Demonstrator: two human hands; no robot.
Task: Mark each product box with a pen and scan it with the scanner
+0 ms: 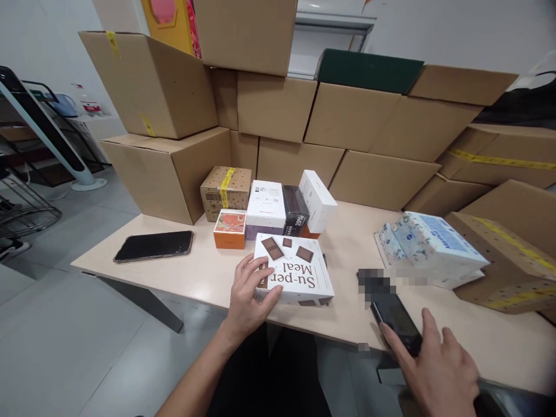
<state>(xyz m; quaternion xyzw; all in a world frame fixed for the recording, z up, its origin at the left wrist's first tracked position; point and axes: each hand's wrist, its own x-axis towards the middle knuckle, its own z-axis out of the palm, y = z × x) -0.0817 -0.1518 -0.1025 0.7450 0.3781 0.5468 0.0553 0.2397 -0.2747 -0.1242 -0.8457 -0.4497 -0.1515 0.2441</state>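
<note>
My left hand (254, 292) lies spread on the left side of a white "Su-per Meal" box (297, 272) with brown chocolate squares printed on it. The box rests flat near the front edge of the table. At the right, my right hand (443, 368) has its fingers apart around the near end of a black handheld device (397, 318) with a dark screen. The thumb touches the device's left side; a firm grip does not show. Pixelation hides the device's far end.
Behind the white box stand a small orange box (230, 230), a white and purple box (266, 208), a black box (295, 208) and a tilted white box (317, 200). A phone (154, 246) lies left. Tissue packs (434, 246) stand right. Stacked cartons (278, 107) line the table's back.
</note>
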